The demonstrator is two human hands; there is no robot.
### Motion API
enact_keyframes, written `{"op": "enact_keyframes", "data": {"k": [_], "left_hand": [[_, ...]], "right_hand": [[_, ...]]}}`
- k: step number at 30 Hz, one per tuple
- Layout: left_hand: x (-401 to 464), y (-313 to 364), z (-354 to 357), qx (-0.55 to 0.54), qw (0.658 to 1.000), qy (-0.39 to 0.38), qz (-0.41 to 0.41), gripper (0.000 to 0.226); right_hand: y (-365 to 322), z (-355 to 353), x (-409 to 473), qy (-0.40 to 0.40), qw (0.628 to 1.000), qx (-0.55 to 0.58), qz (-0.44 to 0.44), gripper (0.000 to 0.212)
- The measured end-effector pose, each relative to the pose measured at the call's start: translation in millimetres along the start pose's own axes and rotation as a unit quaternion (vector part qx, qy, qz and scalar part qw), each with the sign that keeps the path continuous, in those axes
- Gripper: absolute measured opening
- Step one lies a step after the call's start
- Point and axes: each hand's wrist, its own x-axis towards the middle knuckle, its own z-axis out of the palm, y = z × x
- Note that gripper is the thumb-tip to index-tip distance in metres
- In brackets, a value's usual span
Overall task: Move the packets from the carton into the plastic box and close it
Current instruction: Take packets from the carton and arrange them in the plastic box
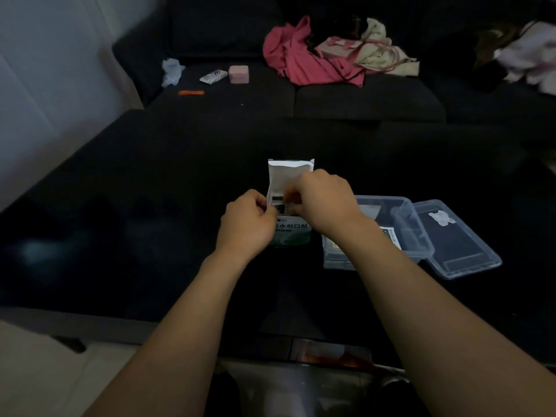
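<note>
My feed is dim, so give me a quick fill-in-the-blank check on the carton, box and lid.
1. Both hands hold the white ____ at the table's middle.
2. The clear plastic box stands ____, its lid off.
3. The lid lies on the box's ____ side.
4. The left hand and right hand have ____ fingers.

Missing: carton; open; right; curled

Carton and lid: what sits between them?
Head view: the open plastic box, a packet already inside, sits between the carton and the lid; the right forearm crosses over it.
</note>
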Motion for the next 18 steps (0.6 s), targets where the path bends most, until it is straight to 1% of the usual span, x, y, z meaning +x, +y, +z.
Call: {"op": "enact_keyframes", "data": {"k": [5, 11, 15, 18], "left_hand": [[0.5, 2.9, -0.1, 0.018, 1.0, -0.014, -0.011, 0.01], [-0.3, 2.4, 1.2, 0.026, 1.0, -0.006, -0.009, 0.01], [-0.9, 2.5, 0.4, 0.025, 1.0, -0.01, -0.008, 0.009], [-0.7, 2.4, 0.5, 0.021, 1.0, -0.013, -0.003, 0.011]], "right_hand": [[0.0, 0.1, -0.7, -0.008, 1.0, 0.002, -0.012, 0.012], [1.2, -2.1, -1.7, -0.021, 0.999, 0.009, -0.038, 0.006], [1.0, -3.9, -2.2, -0.035, 0.998, 0.032, -0.042, 0.011], [0.5, -4.1, -1.8, -0.032, 0.999, 0.015, -0.037, 0.012]]}}
